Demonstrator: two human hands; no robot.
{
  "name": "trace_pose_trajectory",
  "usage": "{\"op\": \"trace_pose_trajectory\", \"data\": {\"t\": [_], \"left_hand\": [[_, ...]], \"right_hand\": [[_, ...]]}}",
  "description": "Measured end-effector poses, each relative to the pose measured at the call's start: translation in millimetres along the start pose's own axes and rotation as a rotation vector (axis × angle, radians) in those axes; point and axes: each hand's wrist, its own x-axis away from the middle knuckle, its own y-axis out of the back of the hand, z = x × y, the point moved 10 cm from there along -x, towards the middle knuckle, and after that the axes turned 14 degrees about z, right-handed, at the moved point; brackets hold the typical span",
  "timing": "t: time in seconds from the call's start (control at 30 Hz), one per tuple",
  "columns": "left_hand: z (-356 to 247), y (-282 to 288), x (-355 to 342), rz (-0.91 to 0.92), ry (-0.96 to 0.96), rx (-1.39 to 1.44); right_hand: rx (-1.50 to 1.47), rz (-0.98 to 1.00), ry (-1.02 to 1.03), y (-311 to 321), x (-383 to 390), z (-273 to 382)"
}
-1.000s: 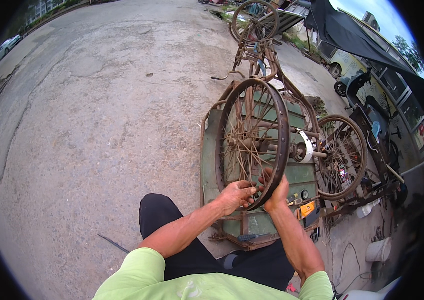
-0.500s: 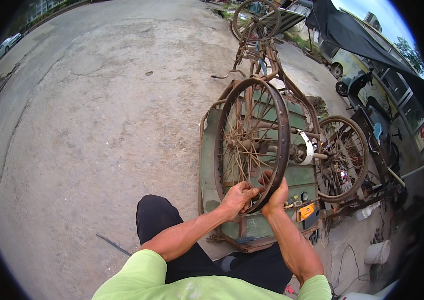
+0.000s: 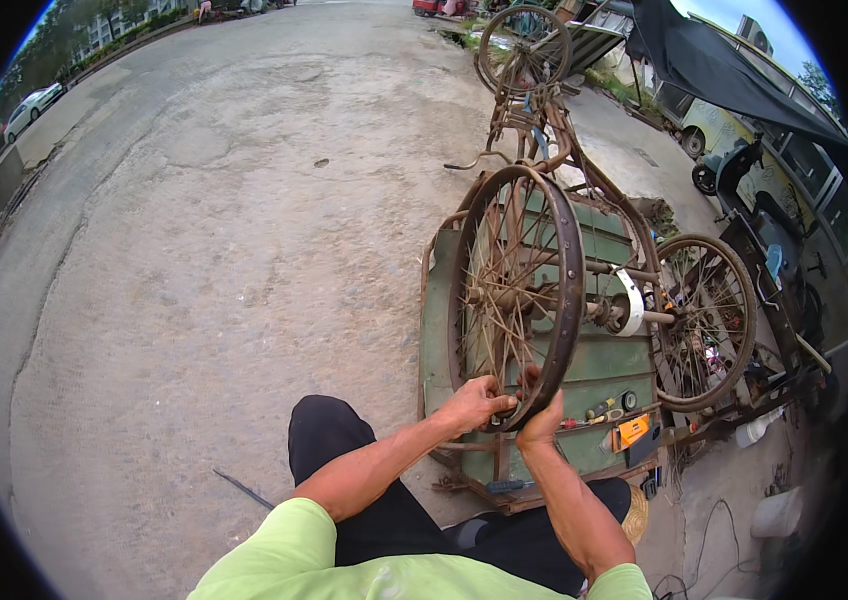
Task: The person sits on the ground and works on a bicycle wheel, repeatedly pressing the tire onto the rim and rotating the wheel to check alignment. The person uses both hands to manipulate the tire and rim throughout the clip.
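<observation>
A rusty spoked wheel (image 3: 572, 285) with no tyre on its rim stands upright before me, mounted on an overturned tricycle cart (image 3: 434, 330). At the bottom of its rim, my left hand (image 3: 479, 404) is closed, thumb and fingers pinched by the inner edge among the spoke ends. What lies between those fingertips is too small to make out. From the right side my right hand (image 3: 542, 416) wraps round the same stretch of rim, its fingertips showing through the spokes. The rim hides part of that hand.
On the green cart bed are an orange-and-black packet (image 3: 630, 433), a yellow-handled tool (image 3: 600, 408) and a dark-handled tool (image 3: 509, 486). A second spoked wheel (image 3: 752, 300) stands right, a third (image 3: 566, 45) far ahead. Further right are a scooter (image 3: 734, 175) and a white bucket (image 3: 777, 512).
The whole view has shifted, so the cart and wheels appear further right and slightly lower. Both hands stay at the bottom of the rim, with small finger movements.
</observation>
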Motion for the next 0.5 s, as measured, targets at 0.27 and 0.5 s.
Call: {"op": "trace_pose_trajectory", "data": {"t": [0.27,0.5], "left_hand": [[14.2,25.3,-11.8,-0.109,0.029,-0.413],[17.3,24.7,-17.7,-0.132,0.052,-0.426]], "right_hand": [[0.010,0.020,-0.005,19.2,18.3,-44.2],[0.016,0.064,0.066,17.2,17.4,-45.5]]}}
